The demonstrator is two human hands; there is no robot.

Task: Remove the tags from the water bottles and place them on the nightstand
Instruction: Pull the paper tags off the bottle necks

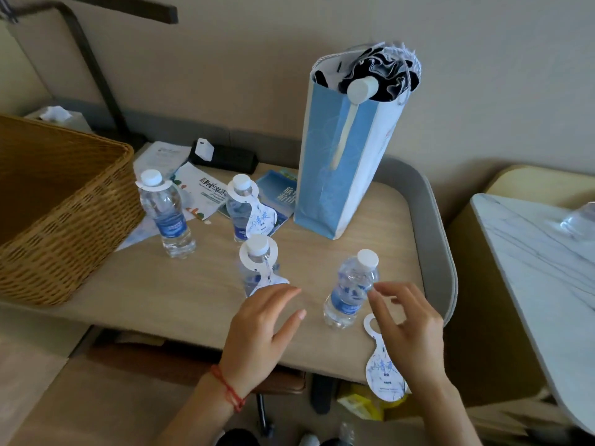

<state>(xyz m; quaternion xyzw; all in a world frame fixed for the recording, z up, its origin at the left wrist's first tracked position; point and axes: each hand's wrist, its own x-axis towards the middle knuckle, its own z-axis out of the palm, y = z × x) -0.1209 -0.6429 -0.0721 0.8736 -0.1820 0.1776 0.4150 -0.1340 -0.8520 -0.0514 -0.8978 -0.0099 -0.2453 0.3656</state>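
Several small water bottles stand on a light wooden table (180, 291). The front right bottle (351, 288) carries no tag; a loose white tag (384, 371) lies flat beside it at the table's front edge. White tags still hang on the necks of the front left bottle (257, 268), the middle bottle (240, 207) and the far left bottle (165, 214). My left hand (260, 329) hovers with relaxed fingers just in front of the front left bottle's tag. My right hand (409, 329) is loosely curled over the loose tag, beside the untagged bottle, holding nothing.
A wicker basket (61, 214) fills the left side. A tall blue paper bag (341, 149) with a folded umbrella stands at the back. Leaflets (199, 191) and a black box (225, 157) lie behind the bottles. A marble-topped surface (541, 278) is at the right.
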